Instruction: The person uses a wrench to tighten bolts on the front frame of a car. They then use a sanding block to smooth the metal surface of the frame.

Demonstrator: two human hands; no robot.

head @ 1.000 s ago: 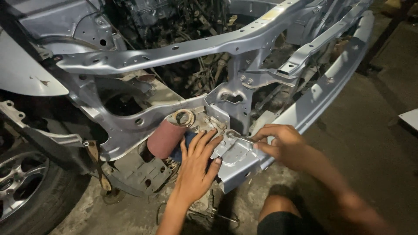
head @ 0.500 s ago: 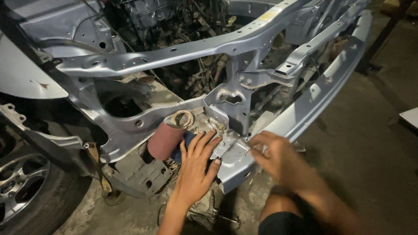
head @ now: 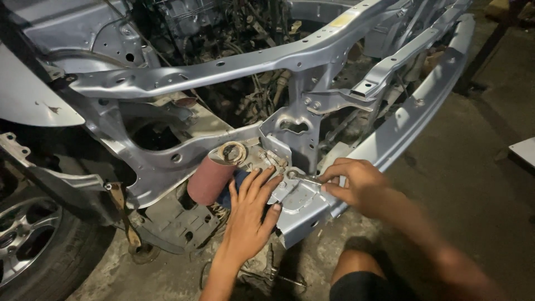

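Right hand (head: 356, 181) back on wrench (head: 304, 178)

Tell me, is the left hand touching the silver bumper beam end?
Touching. The head view shows the left hand lying flat, fingers spread, on the bumper beam end, with no gap under the fingertips.

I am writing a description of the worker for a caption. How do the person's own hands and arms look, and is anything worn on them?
Both the left hand and the right hand are bare: no gloves, and no rings or watch that I can make out. Both forearms are uncovered, with no sleeves in view. The fingers are slim with short nails.
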